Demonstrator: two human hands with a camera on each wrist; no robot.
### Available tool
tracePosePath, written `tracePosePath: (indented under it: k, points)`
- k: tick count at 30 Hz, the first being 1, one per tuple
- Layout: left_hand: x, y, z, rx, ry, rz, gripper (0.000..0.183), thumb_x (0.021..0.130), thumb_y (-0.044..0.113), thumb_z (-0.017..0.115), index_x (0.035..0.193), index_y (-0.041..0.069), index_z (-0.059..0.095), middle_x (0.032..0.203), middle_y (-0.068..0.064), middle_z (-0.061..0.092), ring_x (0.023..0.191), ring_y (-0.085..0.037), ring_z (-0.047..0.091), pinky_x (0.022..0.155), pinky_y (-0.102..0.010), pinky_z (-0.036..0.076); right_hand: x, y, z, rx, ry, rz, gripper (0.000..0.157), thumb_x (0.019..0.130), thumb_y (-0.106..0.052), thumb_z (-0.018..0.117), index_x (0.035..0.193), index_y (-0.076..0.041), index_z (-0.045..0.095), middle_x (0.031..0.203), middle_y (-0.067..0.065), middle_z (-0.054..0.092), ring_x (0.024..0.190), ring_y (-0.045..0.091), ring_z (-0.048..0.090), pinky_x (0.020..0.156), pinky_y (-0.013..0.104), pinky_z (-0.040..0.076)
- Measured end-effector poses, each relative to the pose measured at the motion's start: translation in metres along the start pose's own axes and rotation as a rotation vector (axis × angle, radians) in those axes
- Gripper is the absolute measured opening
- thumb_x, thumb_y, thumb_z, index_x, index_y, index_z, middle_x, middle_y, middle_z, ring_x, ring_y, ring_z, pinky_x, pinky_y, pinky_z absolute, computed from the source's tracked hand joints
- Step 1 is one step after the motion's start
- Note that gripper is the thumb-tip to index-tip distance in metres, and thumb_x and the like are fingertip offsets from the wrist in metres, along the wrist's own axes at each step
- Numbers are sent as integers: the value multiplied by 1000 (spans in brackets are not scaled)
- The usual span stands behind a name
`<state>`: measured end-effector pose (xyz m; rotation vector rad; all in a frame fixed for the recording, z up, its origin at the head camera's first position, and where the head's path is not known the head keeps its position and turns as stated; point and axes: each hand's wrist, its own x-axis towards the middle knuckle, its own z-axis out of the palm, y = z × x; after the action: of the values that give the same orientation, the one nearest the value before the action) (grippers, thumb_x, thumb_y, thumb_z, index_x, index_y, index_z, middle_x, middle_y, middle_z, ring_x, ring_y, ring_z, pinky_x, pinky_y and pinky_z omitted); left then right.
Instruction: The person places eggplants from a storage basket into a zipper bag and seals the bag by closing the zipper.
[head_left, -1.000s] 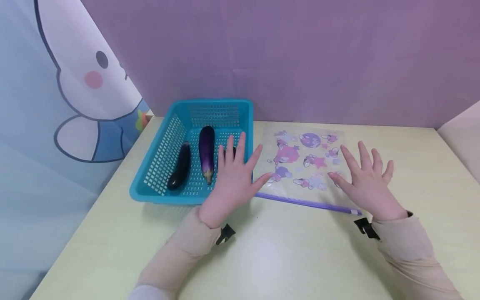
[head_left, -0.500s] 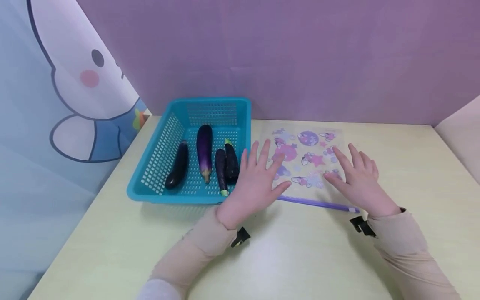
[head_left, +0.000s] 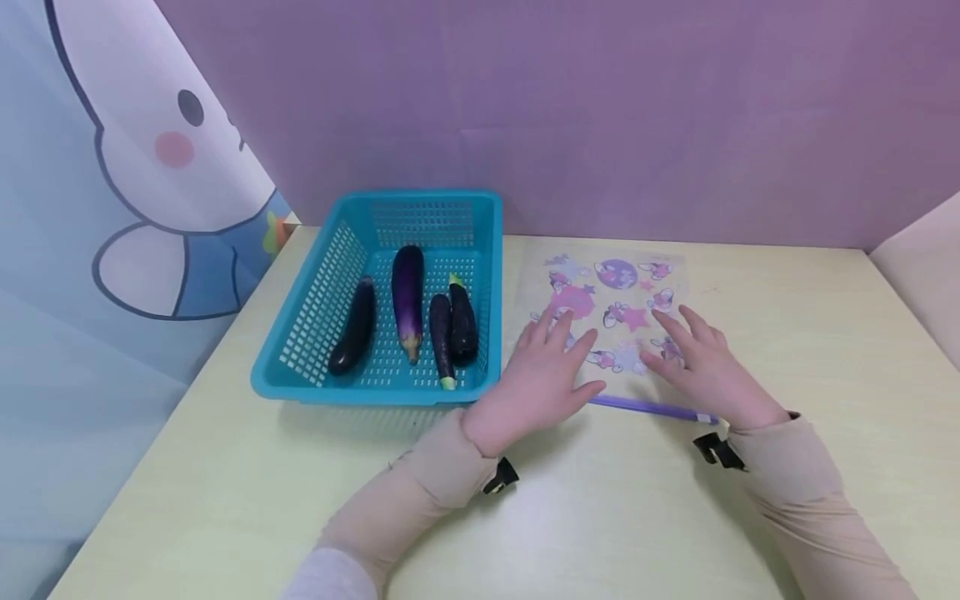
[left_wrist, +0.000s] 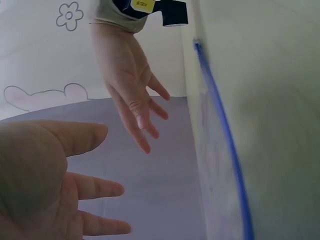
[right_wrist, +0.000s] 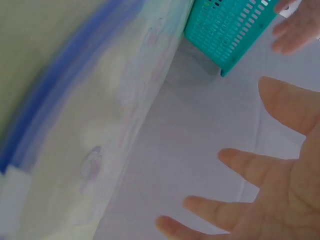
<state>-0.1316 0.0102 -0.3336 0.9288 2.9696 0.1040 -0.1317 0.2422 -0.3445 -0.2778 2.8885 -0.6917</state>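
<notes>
A clear zip bag [head_left: 645, 287] printed with pink and purple figures lies flat on the table, its purple slider strip [head_left: 645, 407] along the near edge. Over the bag's left part hovers my left hand [head_left: 536, 383], fingers spread and holding nothing. My right hand [head_left: 712, 375] is above the bag's right side, fingers apart, also holding nothing. In the left wrist view the blue strip [left_wrist: 225, 120] runs beside both hands, apart from the fingers. The right wrist view shows the white slider [right_wrist: 12, 195] at the strip's end.
Left of the bag stands a teal plastic basket [head_left: 300, 390] holding several eggplants, among them a large purple one [head_left: 408, 292] and a dark one [head_left: 354, 329]. A purple backdrop [head_left: 570, 117] rises behind the table [head_left: 585, 533]. A cartoon-printed curtain [head_left: 45, 375] hangs at left.
My left hand has moved right, from over the basket's right edge to over the bag, uncovering two small eggplants. My right hand has shifted slightly left and its fingers have drawn closer together.
</notes>
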Motion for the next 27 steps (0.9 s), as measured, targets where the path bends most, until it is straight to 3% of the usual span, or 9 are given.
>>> tracePosePath:
  k: [5, 12, 18, 27]
  points:
    - [-4, 1, 4, -30, -88, -4, 61, 95, 53, 44, 142, 14, 42, 142, -12, 45, 131, -30, 42, 107, -42, 37, 3, -1, 4, 1, -46, -14, 71, 97, -48, 46, 148, -2, 26, 149, 36, 14, 129, 63, 16, 96, 76, 22]
    - [-3, 0, 11, -35, -163, -28, 57, 95, 52, 44, 135, 12, 50, 132, -11, 54, 123, -27, 48, 98, -44, 44, 5, 1, 9, -11, -72, -28, 68, 97, -47, 45, 144, 1, 33, 149, 36, 16, 130, 61, 18, 98, 75, 22]
    - [1, -1, 16, -46, -231, -94, 54, 93, 51, 50, 133, 13, 53, 140, -13, 47, 126, -31, 45, 99, -46, 42, 6, 2, 12, -25, -101, -49, 65, 98, -46, 44, 141, 2, 37, 148, 35, 19, 129, 61, 20, 98, 74, 22]
    - [4, -5, 25, -29, -263, -133, 55, 88, 48, 61, 129, 12, 55, 136, -13, 49, 113, -29, 51, 89, -41, 47, 6, 6, 17, -30, -162, -60, 61, 98, -42, 46, 135, 7, 44, 143, 38, 28, 131, 57, 20, 102, 71, 20]
